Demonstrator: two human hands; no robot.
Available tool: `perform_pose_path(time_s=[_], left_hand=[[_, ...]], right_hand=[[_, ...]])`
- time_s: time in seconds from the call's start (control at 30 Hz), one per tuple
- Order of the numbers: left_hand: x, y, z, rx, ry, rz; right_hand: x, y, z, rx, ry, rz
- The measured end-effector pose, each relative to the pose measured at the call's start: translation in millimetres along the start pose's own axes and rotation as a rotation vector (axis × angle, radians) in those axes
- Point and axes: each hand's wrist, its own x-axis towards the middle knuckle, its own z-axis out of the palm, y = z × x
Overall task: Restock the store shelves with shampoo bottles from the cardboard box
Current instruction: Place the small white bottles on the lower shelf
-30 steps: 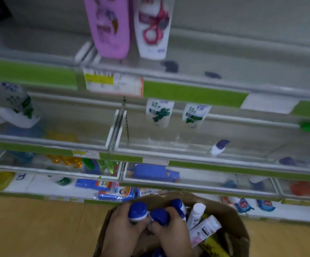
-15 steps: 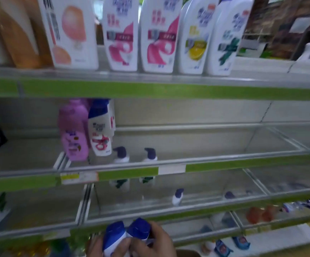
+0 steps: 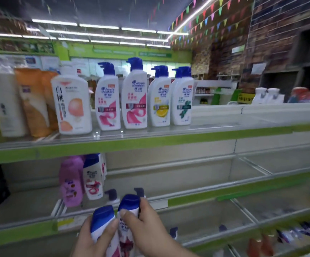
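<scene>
Item: two blue-capped shampoo bottles, held upright and touching side by side, low centre. The left hand (image 3: 93, 238) wraps the left shampoo bottle (image 3: 102, 221), thumb across its front. The right hand (image 3: 146, 229) curls round the right shampoo bottle (image 3: 129, 205), fingers behind the cap. Change: a second ago both hands were down in the cardboard box. The box is now out of view, and the pair is raised before the green edge of the second shelf (image 3: 206, 198). That shelf carries a pink bottle (image 3: 70, 182) and a white bottle (image 3: 93, 180) at its left. Assessment: pick-up complete and placement not yet made, probably beside those two.
</scene>
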Motion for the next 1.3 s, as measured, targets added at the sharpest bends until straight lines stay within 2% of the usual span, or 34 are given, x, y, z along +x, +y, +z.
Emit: perform_pose_path(time_s=[0.03, 0.07, 0.1, 0.13, 0.2, 0.33, 0.47, 0.67, 0.87, 0.97, 1.07, 1.17, 1.23, 1.3], left_hand=[[5.5, 6.2, 3.4, -0.02, 0.17, 0.121], [8.4, 14.6, 6.6, 0.042, 0.13, 0.166], [9.7, 20.5, 6.9, 0.134, 0.074, 0.289], [9.9, 28.1, 7.7, 0.144, 0.077, 0.33], [20.3, 32.2, 10.2, 0.16, 0.123, 0.351], [26.6, 47.3, 13.3, 0.182, 0.077, 0.402], [33.0, 52.0, 2.0, 0.246, 0.066, 0.395], [41.9, 48.3, -24.3, 0.277, 0.063, 0.347], [43.0, 43.1, -45.2, 0.209, 0.126, 0.245], [40.9, 43.2, -54.1, 0.24, 0.141, 0.236], [39.9, 42.5, -64.8, 0.29, 0.168, 0.248], [39.4, 41.1, -76.3, 0.328, 0.205, 0.242], [39.4, 39.8, -83.6, 0.337, 0.239, 0.248], [39.6, 38.1, -90.1, 0.355, 0.266, 0.251]], right_hand=[[4.0, -7.2, -0.2, -0.003, 0.002, 0.014], [8.5, -13.4, -0.8, 0.002, 0.003, 0.025], [13.4, -19.3, -1.5, 0.024, 0.002, 0.033], [17.7, -24.6, -2.5, 0.037, 0.004, 0.036], [26.2, -34.5, -6.4, 0.049, 0.009, 0.049], [40.0, -45.6, -12.8, 0.105, -0.033, 0.046], [57.8, -55.4, -23.0, 0.102, -0.099, 0.023], [102.5, -52.3, -33.6, 0.06, 0.011, 0.05], [145.3, -42.9, -25.4, 0.048, 0.005, 0.042], [173.2, -39.2, -14.9, -0.063, -0.022, 0.034], [200.7, -38.5, -2.0, -0.229, 0.0, 0.104], [222.5, -39.9, 8.2, -0.486, 0.03, 0.131], [236.6, -37.2, 13.7, -0.641, -0.045, 0.123], [248.5, -37.8, 16.4, -0.669, -0.158, 0.092]])
